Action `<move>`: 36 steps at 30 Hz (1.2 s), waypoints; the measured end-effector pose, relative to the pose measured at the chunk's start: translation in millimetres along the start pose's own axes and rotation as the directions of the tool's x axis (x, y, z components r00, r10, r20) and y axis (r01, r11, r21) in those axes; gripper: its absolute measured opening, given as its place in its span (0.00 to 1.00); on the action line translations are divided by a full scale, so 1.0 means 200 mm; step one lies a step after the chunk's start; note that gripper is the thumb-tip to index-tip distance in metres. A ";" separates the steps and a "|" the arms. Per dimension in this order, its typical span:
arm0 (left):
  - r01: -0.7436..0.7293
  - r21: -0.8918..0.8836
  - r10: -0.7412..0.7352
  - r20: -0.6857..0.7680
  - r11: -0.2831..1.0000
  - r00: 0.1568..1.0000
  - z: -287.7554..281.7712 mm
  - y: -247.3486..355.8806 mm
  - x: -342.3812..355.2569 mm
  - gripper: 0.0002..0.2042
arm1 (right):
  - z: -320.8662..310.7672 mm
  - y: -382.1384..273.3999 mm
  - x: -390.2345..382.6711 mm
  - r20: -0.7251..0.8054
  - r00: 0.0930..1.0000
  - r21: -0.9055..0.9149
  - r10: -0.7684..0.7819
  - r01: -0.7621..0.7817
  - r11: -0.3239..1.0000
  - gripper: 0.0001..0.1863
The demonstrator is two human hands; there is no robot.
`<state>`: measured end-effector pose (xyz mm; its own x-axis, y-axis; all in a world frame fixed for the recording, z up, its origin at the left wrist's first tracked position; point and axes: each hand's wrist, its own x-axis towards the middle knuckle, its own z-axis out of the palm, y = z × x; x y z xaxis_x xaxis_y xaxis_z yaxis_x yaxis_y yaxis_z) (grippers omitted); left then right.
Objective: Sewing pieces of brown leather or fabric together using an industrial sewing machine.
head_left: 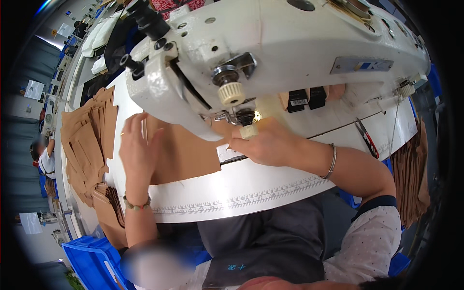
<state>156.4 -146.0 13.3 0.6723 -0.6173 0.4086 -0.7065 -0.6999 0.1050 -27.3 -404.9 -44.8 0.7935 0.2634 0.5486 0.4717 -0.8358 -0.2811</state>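
My left hand (139, 150) rests at the left side of a flat brown piece (186, 162), fingers extended on it, thumb apart. My right hand (268, 145) is bent beside the white sewing machine's (290, 43) lower cream knob (249, 131), at the piece's right edge; its fingers are curled and partly hidden, so what they grip is unclear. The brown piece runs under the needle area (224, 117) on the white tabletop (232, 195), which has a printed scale along its front.
Stacked brown pieces (84, 140) lie at the left above a blue bin (89, 261). Red-handled snips (367, 137) and black packets (302, 99) are at the right. More brown pieces (406, 174) hang beyond the right edge. Another person (46, 157) works at the far left.
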 end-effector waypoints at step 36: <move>-0.511 -0.391 0.538 -0.044 0.766 0.842 0.34 0.20 0.13 0.02 | -0.06 0.01 0.00 0.035 0.995 -0.175 0.091 -0.083 0.981 0.06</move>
<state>160.9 -213.4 -33.2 0.1757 -0.8804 0.4405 -0.9708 -0.0805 0.2261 -31.2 -412.0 -36.2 0.8461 0.2033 0.4926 0.3294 -0.9262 -0.1835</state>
